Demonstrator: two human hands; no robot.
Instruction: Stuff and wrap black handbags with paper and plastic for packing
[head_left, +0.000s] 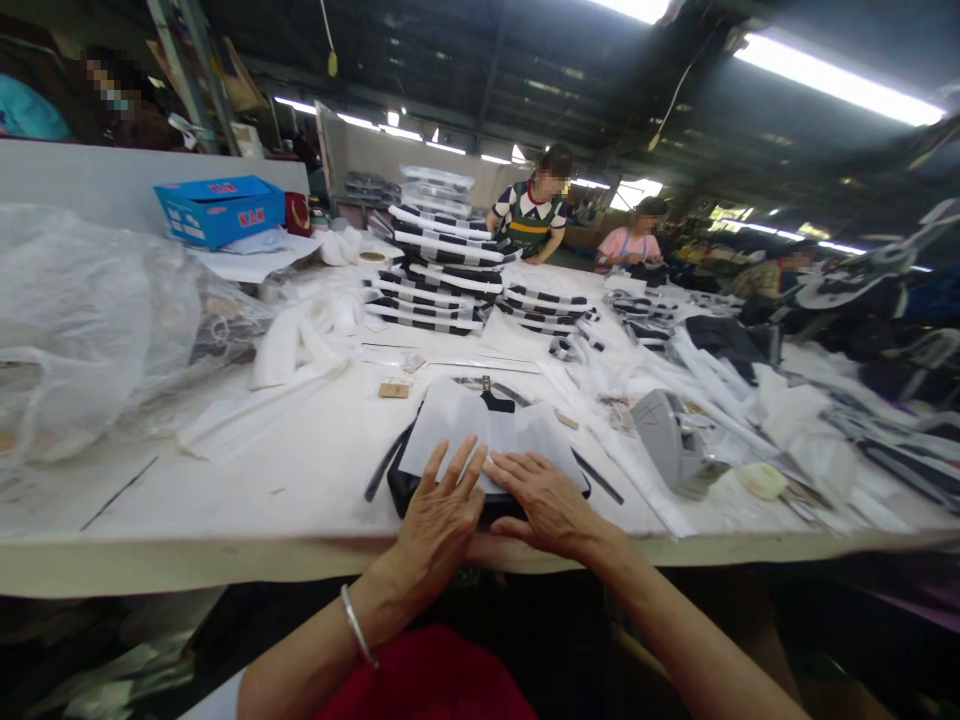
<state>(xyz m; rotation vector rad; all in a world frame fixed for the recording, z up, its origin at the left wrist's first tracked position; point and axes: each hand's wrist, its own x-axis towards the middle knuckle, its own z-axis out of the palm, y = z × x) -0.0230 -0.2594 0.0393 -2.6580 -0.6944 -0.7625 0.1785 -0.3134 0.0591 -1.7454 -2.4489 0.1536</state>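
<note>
A black bag (pixel 403 478) lies flat near the table's front edge, with its dark straps sticking out on both sides. White wrapping paper (pixel 442 425) covers most of its upper face. My left hand (pixel 446 500) rests on the paper's left half, fingers stretched out. On the right half lies my right hand (pixel 540 495), flat with its fingers extended toward the middle. Both hands press on the paper and hold nothing. At the bag's far edge a small metal clasp (pixel 487 383) shows on a black tab. The bag's near side is partly hidden by my hands.
Stacks of black-and-white wrapped goods (pixel 442 265) stand at the back. A grey tape dispenser (pixel 664 435) sits to the right, a brown tag (pixel 394 390) beyond the bag. Clear plastic (pixel 90 320) heaps at left, near a blue box (pixel 219 212). Other people work across the table.
</note>
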